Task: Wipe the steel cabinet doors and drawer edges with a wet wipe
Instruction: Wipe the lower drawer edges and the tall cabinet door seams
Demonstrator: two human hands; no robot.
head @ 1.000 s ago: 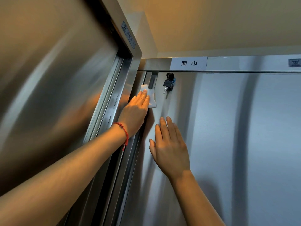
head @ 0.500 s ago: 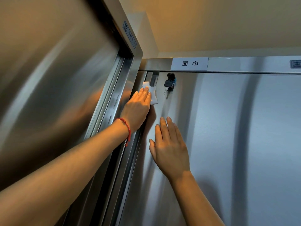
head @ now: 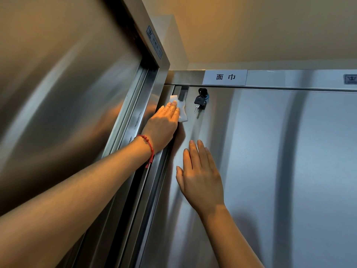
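Observation:
A steel cabinet door (head: 270,171) fills the right side. My left hand (head: 164,124), with a red cord on its wrist, presses a white wet wipe (head: 181,111) flat against the door's upper left edge with straight fingers, just under the top frame. Part of the wipe shows above and right of the fingertips. My right hand (head: 201,176) lies flat on the door below, fingers straight and pointing up, holding nothing.
A black key (head: 201,100) hangs in the lock just right of the wipe. A white label (head: 225,77) sits on the top frame. A second steel door (head: 63,113) stands to the left at an angle, with a dark gap between the two cabinets.
My left hand has slid the wipe a little upward along the door's left edge toward the top corner. My right hand has stayed in place on the door.

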